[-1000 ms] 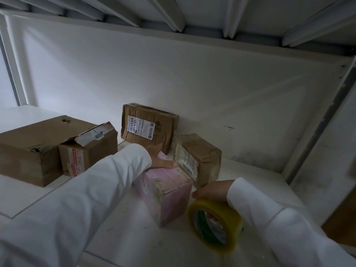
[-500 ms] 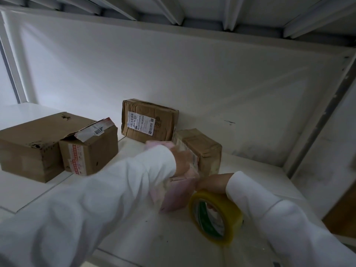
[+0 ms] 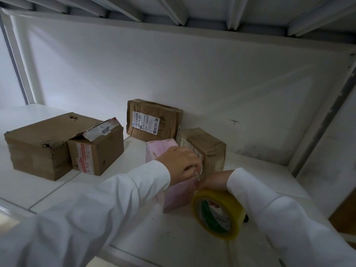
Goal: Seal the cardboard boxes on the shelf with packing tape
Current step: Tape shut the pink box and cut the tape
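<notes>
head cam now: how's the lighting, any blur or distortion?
Head view: dim overall, brightest on the back wall at left, falling off to the right; wide-angle bend shows in the shelf beams; boxes and the tape roll are fairly sharp; the near left sleeve is soft; faint glare on clear tape at the left hand.

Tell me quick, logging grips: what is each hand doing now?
Left hand: pinches the clear tape end on the pink cardboard box.
Right hand: holds the yellowish packing tape roll.
</notes>
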